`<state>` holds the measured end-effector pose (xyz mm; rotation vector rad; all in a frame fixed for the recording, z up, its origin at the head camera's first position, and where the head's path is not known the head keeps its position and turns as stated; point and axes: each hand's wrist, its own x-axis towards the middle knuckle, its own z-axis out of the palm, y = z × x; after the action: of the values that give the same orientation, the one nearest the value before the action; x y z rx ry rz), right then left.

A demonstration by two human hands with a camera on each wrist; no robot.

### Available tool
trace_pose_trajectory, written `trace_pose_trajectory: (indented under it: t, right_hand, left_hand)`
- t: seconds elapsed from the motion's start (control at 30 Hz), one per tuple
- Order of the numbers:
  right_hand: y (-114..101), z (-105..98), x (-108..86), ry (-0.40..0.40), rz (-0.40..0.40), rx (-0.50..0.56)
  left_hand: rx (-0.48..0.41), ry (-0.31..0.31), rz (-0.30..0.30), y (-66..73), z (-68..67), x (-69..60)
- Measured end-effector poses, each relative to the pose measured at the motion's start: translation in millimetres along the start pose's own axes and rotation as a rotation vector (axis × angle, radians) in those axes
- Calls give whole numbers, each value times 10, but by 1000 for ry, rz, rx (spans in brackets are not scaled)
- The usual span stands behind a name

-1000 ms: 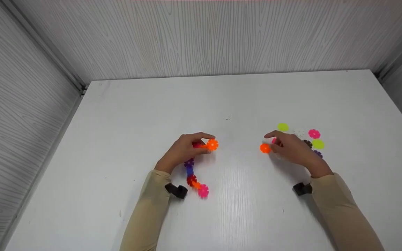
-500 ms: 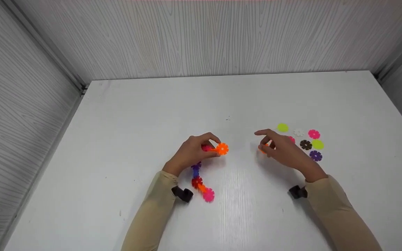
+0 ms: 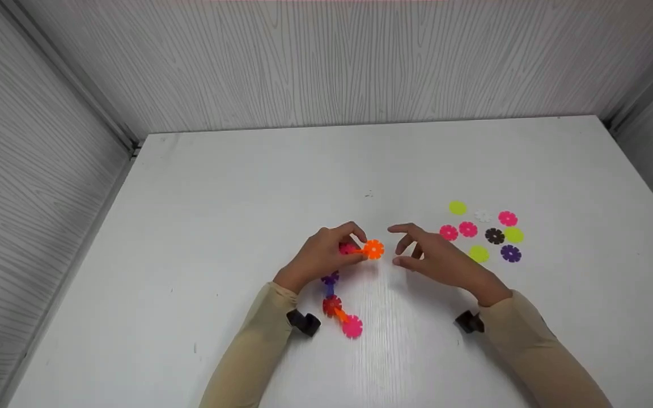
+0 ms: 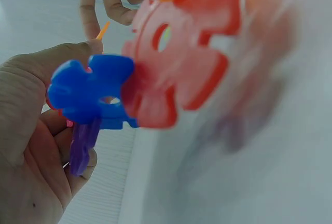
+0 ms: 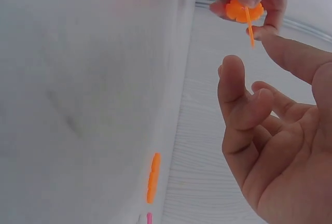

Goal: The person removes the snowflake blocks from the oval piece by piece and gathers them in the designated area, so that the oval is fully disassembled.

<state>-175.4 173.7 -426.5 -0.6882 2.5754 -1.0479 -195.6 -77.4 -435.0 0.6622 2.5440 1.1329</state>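
My left hand pinches a chain of interlocking flower discs near its far end. An orange flower disc sticks out past the fingertips, and from the hand the chain bends down through purple, blue, red and orange to a pink disc. In the left wrist view a blue disc and a red disc loom close. My right hand hovers just right of the orange end, fingers loosely bent, holding nothing. A loose orange disc lies on the table in the right wrist view; the hand hides it in the head view.
Several loose discs lie right of the right hand, among them a brown disc, a purple disc, a white disc and a yellow disc. The white table meets panelled walls at the back and sides.
My left hand has carried the chain to the right and slightly nearer the body. My right hand has moved left toward it, uncovering pink, yellow, brown and purple discs.
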Motion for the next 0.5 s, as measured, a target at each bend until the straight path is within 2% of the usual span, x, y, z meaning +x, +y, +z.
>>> trace_pose_trajectory:
  t: [0.23,0.5]
  right_hand:
    - [-61,79,-10,-19,-55,-18]
    - [-114,113,-25,5,-64,-21]
  left_hand:
    - [7,12,48,9,40,-1]
    - [-13,-3,68,34,72,-2]
